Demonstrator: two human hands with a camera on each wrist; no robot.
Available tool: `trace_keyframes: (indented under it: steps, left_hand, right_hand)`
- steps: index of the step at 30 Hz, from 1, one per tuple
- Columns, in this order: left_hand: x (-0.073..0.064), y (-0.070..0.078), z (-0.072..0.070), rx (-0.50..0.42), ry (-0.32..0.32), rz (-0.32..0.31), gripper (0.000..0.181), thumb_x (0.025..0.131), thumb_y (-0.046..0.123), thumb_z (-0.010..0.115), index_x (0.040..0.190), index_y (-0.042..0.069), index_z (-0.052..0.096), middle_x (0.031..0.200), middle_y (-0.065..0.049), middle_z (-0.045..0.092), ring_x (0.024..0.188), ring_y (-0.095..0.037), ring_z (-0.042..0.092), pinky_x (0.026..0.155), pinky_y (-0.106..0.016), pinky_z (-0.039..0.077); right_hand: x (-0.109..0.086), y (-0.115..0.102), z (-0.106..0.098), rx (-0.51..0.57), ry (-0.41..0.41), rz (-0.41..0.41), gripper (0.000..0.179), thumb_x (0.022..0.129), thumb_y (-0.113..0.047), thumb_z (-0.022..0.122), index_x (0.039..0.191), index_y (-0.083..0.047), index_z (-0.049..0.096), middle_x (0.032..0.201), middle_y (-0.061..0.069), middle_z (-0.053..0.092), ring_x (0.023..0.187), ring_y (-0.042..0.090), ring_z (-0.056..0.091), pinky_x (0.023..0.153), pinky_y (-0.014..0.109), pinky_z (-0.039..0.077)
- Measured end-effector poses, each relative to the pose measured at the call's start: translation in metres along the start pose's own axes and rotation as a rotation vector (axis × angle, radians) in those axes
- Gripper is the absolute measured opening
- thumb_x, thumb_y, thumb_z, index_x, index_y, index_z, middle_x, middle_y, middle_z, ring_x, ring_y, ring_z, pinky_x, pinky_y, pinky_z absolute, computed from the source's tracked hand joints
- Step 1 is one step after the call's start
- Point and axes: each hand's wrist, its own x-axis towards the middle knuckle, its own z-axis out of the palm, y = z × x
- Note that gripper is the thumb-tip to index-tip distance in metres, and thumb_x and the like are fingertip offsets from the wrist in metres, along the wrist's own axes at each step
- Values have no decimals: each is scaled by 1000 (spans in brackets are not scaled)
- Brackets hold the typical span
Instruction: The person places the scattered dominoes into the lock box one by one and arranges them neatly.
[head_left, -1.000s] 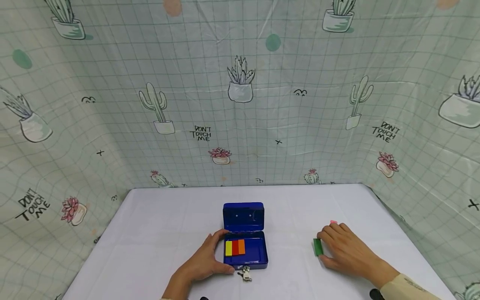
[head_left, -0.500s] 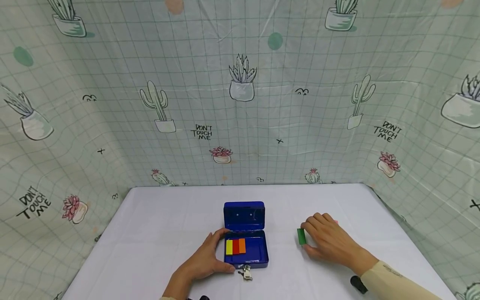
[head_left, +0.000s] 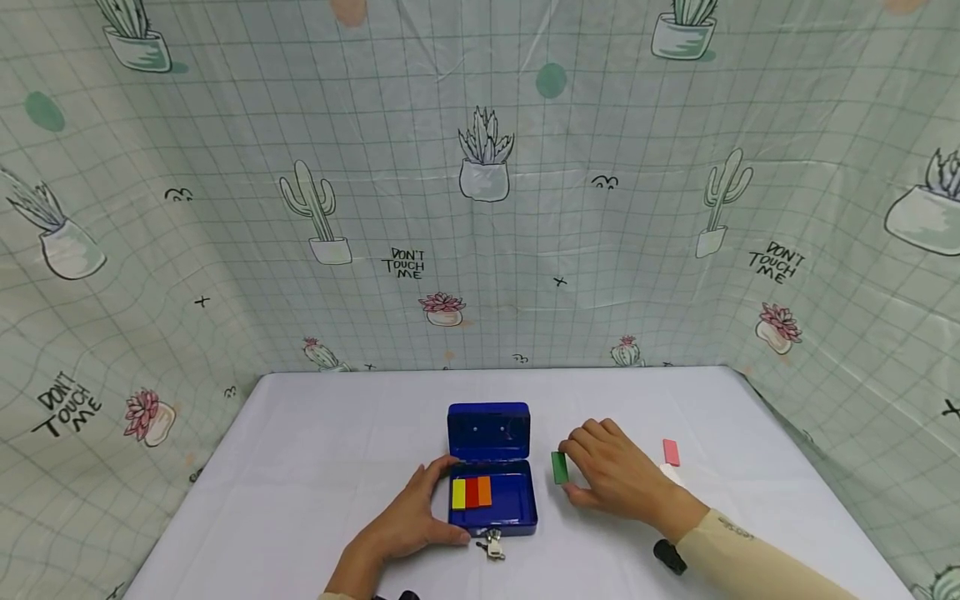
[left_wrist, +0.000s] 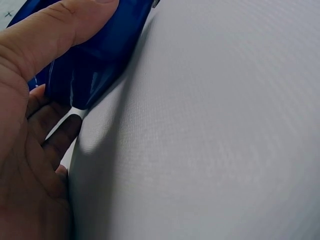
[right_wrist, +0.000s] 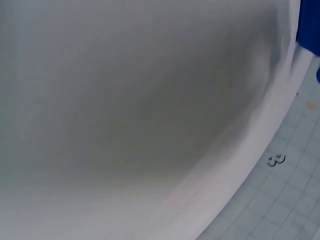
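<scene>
The blue box (head_left: 513, 502) stands open, its left side gripped between my left hand's (head_left: 405, 518) thumb and fingers. Inside, left to right, lie three blocks: yellow (head_left: 458, 494), red (head_left: 472, 493), orange (head_left: 485, 492). Right of the box, outside it, my right hand (head_left: 618, 477) pinches a green block (head_left: 559, 468). Farther right, a pink block (head_left: 671, 452) and something white (head_left: 672, 474), partly hidden by my wrist, remain out on the table (head_left: 337, 433).

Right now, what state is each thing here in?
Blue box: open, lid raised
Yellow block, red block, orange block: inside, side by side
Green block: outside box, held
Right hand: pinching green block
Left hand: gripping box
Pink block: on table, unheld
Metal lock: too small to tell
</scene>
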Motion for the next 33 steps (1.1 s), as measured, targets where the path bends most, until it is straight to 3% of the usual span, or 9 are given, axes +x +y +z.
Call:
trace_keyframes:
  steps: [13,22,33]
  left_hand:
    - [-1,-1,-1,-8,-6,-2,111,67,45,99,160,29,38,172,-14,31,158,-54,17,119,-81,18]
    - [-1,-2,-2,-5,-18,20,111,69,47,98,160,29,38,172,-13,31,159,-54,13,120,-80,16]
    - [-1,-3,-2,-1,-20,36,110,69,46,98,159,27,38,172,-13,32,158,-55,15,119,-81,17]
  right_hand:
    - [38,-34,9,-25,-71,-48,47,91,-56,73,113,-14,67,98,-3,61,92,18,51,81,32,43]
    - [53,-49,20,-58,-110,-58,46,93,-60,70,108,-16,67,96,-4,60,90,18,49,78,32,41]
    - [61,-58,21,-73,-258,-47,45,96,-63,66,107,-19,70,94,-5,60,90,19,47,77,31,34]
